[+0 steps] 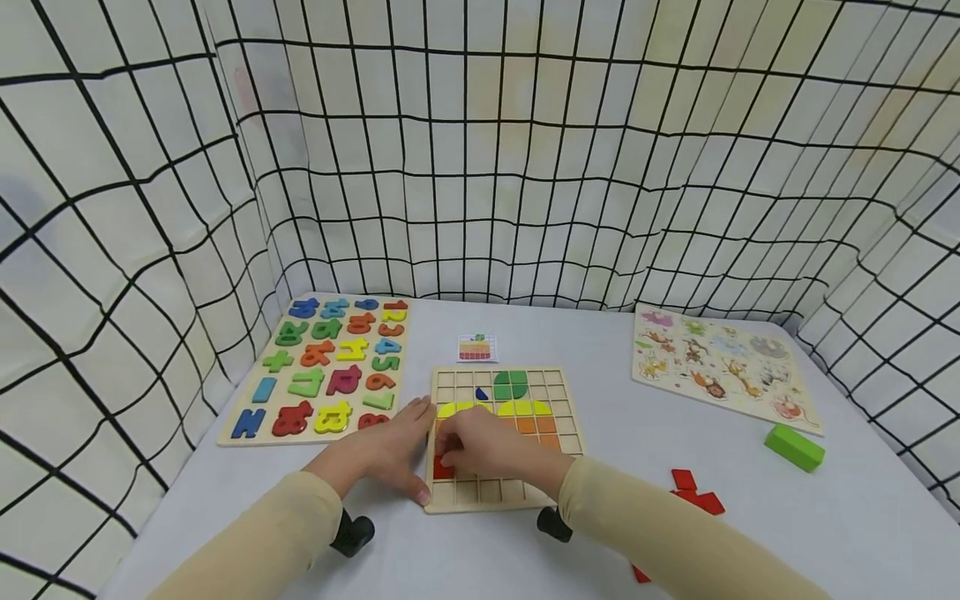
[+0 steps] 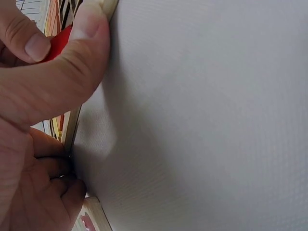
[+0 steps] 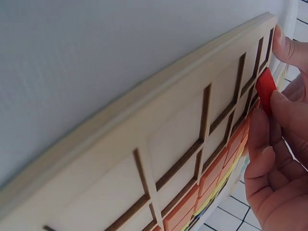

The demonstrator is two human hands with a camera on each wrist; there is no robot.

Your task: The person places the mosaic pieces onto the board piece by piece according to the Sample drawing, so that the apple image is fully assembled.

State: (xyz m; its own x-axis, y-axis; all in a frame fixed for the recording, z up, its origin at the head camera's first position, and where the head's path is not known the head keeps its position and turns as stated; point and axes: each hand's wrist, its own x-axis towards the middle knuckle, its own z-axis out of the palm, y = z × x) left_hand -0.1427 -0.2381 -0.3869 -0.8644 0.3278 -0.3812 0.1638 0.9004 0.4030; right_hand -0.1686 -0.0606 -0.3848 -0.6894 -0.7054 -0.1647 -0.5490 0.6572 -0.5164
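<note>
A wooden grid board (image 1: 491, 502) lies on the table in front of me. My left hand (image 1: 390, 447) rests along its left edge, fingers stretched toward the back and thumb at the near left corner. Over the left column, my right hand (image 1: 486, 442) pinches a red square tile (image 3: 266, 90) between thumb and fingers; the tile stands tilted at a cell in the right wrist view. Behind that hand, orange squares (image 1: 547, 425), yellow pieces (image 1: 525, 407), green rounded pieces (image 1: 511, 384) and a small dark blue piece (image 1: 482, 393) sit in the grid. The right hand hides some cells.
A small pattern card (image 1: 477, 347) lies behind the board. To the left is a letter-and-number puzzle (image 1: 306, 379); an animal puzzle (image 1: 723, 367) lies at the back right. Loose red tiles (image 1: 684, 479) and a green block (image 1: 795, 447) are on the right. Black netting (image 1: 480, 172) surrounds the table.
</note>
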